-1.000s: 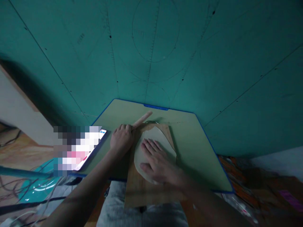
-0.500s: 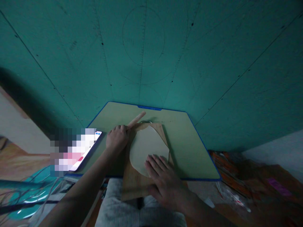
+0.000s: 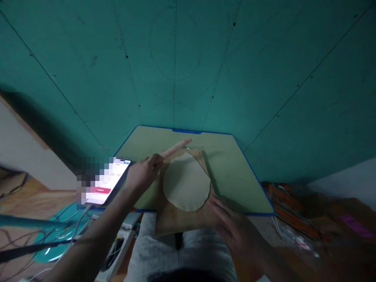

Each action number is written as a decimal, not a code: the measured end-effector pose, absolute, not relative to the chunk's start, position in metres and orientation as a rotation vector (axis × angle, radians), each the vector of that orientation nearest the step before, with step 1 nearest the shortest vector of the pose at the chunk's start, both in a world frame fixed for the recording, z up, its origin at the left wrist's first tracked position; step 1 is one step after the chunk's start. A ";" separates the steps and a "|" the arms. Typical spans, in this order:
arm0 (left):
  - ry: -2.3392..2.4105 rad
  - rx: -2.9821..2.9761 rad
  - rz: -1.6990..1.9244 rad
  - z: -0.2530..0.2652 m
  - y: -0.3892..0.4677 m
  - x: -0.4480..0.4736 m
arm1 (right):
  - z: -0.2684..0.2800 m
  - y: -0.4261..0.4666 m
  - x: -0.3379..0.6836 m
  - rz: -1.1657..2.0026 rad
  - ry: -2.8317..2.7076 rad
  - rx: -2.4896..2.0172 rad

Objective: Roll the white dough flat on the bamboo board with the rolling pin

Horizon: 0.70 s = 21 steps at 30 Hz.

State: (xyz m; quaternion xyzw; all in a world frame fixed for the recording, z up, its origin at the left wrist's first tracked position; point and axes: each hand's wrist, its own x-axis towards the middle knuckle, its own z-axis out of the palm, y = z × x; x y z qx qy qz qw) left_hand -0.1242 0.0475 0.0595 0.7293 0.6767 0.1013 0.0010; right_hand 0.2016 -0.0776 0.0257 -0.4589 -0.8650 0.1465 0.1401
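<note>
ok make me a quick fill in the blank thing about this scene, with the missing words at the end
1. The rolling pin is held in the ____.
2. The right hand is by the wooden board, on which a flat sheet of ____ lies.
3. The table has a rim coloured ____.
4. The phone, its screen lit, lies to the ____ of the wooden board.

Missing words: left hand; dough; blue; left

Lit phone (image 3: 116, 176), teal wall (image 3: 188, 94) with pencilled lines.
</note>
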 end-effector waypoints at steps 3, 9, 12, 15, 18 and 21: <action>2.086 2.248 0.333 0.062 0.032 -0.131 | 0.016 -0.077 0.210 0.368 -2.427 -1.464; 2.026 2.329 0.337 0.050 0.016 -0.128 | -0.006 -0.073 0.203 0.356 -2.348 -1.477; 1.935 2.384 0.393 0.045 0.010 -0.128 | -0.013 -0.060 0.212 0.322 -2.264 -1.528; 1.756 2.448 0.457 0.044 0.001 -0.133 | -0.008 -0.051 0.224 0.249 -2.082 -1.621; 1.521 2.575 0.489 0.047 -0.006 -0.135 | 0.014 -0.053 0.220 0.220 -1.956 -1.559; 1.294 2.721 0.406 0.053 -0.008 -0.128 | 0.036 -0.062 0.195 0.180 -1.926 -1.429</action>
